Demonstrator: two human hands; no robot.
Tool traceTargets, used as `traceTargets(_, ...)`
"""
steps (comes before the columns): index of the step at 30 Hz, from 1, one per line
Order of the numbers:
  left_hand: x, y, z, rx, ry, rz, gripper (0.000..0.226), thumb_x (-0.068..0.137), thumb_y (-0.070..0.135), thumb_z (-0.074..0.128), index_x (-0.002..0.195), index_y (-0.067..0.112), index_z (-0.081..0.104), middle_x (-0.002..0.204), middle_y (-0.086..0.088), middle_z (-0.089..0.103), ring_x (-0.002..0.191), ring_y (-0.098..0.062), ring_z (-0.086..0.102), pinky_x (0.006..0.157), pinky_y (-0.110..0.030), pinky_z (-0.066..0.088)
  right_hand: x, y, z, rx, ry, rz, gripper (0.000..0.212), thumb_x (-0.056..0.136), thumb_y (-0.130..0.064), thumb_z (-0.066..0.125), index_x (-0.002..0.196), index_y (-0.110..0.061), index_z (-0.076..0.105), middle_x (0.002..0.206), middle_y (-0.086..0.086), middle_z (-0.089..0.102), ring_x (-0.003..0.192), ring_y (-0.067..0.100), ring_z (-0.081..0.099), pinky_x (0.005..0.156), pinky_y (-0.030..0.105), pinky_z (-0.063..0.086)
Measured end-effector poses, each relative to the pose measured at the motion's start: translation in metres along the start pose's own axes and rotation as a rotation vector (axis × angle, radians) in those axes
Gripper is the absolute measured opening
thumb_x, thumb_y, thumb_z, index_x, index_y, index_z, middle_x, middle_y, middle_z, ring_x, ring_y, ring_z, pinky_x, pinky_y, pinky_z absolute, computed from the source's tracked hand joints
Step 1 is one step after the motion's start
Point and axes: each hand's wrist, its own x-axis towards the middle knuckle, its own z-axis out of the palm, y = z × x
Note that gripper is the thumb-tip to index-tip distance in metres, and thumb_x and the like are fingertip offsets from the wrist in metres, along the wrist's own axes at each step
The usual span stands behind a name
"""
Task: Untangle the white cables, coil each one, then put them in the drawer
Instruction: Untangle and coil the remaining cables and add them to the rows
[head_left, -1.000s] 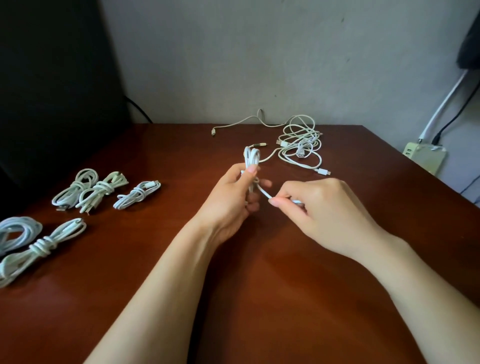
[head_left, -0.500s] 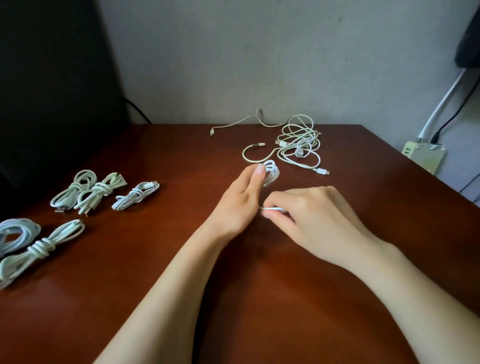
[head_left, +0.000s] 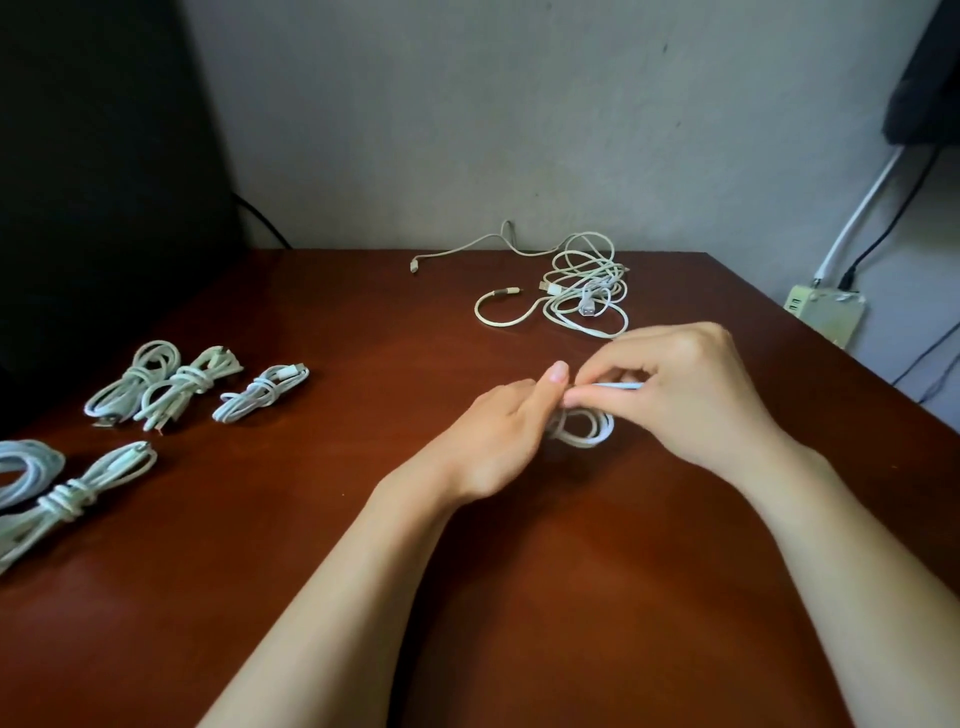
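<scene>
Sideways lies the coiled cable (head_left: 584, 431), left hand (head_left: 498, 436) gripping, right hand (head_left: 685, 400) pinching its rightward tail.

A red-brown table (head_left: 311, 597) fills the near part, and a grey wall (head_left: 467, 130) stands behind it. At far left is a big black panel (head_left: 93, 182), with a black cord (head_left: 262, 222) beside it. At far right, off the table, a pale power strip (head_left: 826, 317) lies. A white pipe (head_left: 858, 213) and a black wire (head_left: 883, 234) rise above it toward a dark object (head_left: 924, 78).
</scene>
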Motion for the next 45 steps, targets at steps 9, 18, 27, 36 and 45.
traceTargets(9, -0.003, 0.011, 0.005, -0.072, 0.099, 0.156, 0.037, 0.105, 0.034, 0.03, 0.136, 0.033, 0.05, 0.133, 0.005, 0.059, 0.127, -0.011, 0.048, 0.109, -0.027, 0.033, 0.005, 0.007, -0.004, 0.31, 0.119, 0.337, 0.018, 0.062, -0.033, 0.083, 0.059, -0.031, 0.066, 0.058, -0.015, 0.065, 0.053, -0.001, 0.055, 0.055, 0.012, 0.039)
traceTargets(18, 0.003, 0.013, 0.001, -0.651, 0.353, 0.202, 0.025, 0.099, 0.018, 0.045, 0.118, 0.02, 0.06, 0.096, -0.009, 0.064, 0.08, -0.013, 0.058, 0.077, -0.025, 0.049, 0.008, 0.001, 0.012, 0.639, 0.021, 0.561, 0.018, 0.083, 0.002, 0.065, 0.072, -0.012, 0.068, 0.047, -0.006, 0.059, 0.042, 0.0, 0.051, 0.045, 0.012, 0.04)
traceTargets(27, 0.002, 0.015, -0.006, -0.827, 0.361, 0.035, 0.022, 0.099, 0.024, 0.042, 0.082, 0.019, 0.055, 0.065, 0.004, 0.046, 0.059, -0.006, 0.033, 0.058, -0.025, 0.025, 0.006, -0.016, 0.023, 0.596, 0.06, 0.498, 0.02, 0.082, -0.002, 0.069, 0.071, -0.019, 0.069, 0.052, -0.003, 0.064, 0.045, 0.009, 0.06, 0.049, 0.016, 0.045)
traceTargets(36, 0.004, 0.011, -0.003, -0.832, 0.374, -0.026, 0.021, 0.102, 0.019, 0.033, 0.087, 0.019, 0.047, 0.066, 0.002, 0.047, 0.051, -0.007, 0.03, 0.053, -0.026, 0.022, 0.0, -0.031, 0.024, 0.292, 0.112, 0.321, 0.009, 0.08, -0.007, 0.073, 0.082, -0.016, 0.075, 0.058, -0.009, 0.066, 0.048, 0.002, 0.063, 0.058, 0.011, 0.049)
traceTargets(45, 0.004, 0.007, 0.0, -0.839, 0.341, -0.005, 0.021, 0.103, 0.02, 0.037, 0.088, 0.016, 0.052, 0.075, 0.001, 0.061, 0.066, -0.013, 0.055, 0.062, -0.026, 0.043, -0.003, -0.034, 0.019, 0.4, 0.068, 0.251, 0.013, 0.079, -0.005, 0.074, 0.089, -0.012, 0.073, 0.074, -0.003, 0.072, 0.066, 0.001, 0.069, 0.067, 0.015, 0.054)
